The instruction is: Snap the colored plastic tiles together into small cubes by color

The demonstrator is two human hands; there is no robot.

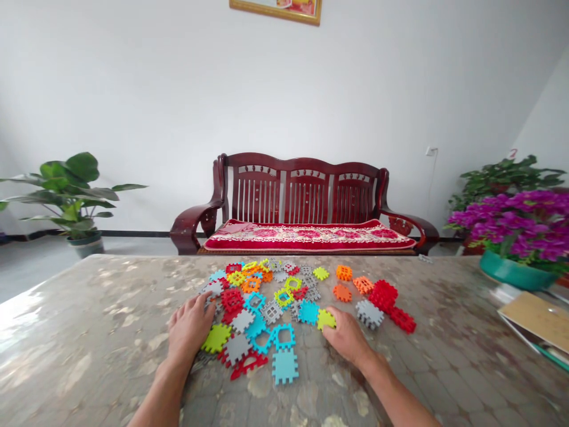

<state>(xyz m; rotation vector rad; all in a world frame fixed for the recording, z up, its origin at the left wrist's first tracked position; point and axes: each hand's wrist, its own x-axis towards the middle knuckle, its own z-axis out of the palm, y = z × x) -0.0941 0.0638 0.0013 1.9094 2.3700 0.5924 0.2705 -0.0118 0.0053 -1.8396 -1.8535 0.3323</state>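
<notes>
Plastic interlocking tiles with toothed edges lie spread over the table (111, 332). My left hand (192, 323) rests at the left side of the pile, its fingers stretched out beside a lime green tile (217, 338) and a grey tile (215, 288). On the right of the pile, my right hand (347, 335) pinches a lime green tile (326, 319) between thumb and fingers. A blue tile (308, 312) lies just left of that one. Nearer to me are a light blue tile (285, 366), a blue window tile (283, 337) and a red piece (249, 364).
Orange tiles (342, 292), a grey tile stack (369, 314) and red tile stacks (383, 295) sit right of the pile. A teal pot of purple flowers (515, 270) and a clipboard-like brown board (537, 320) occupy the right edge. Behind the table stands a wooden bench (306, 196).
</notes>
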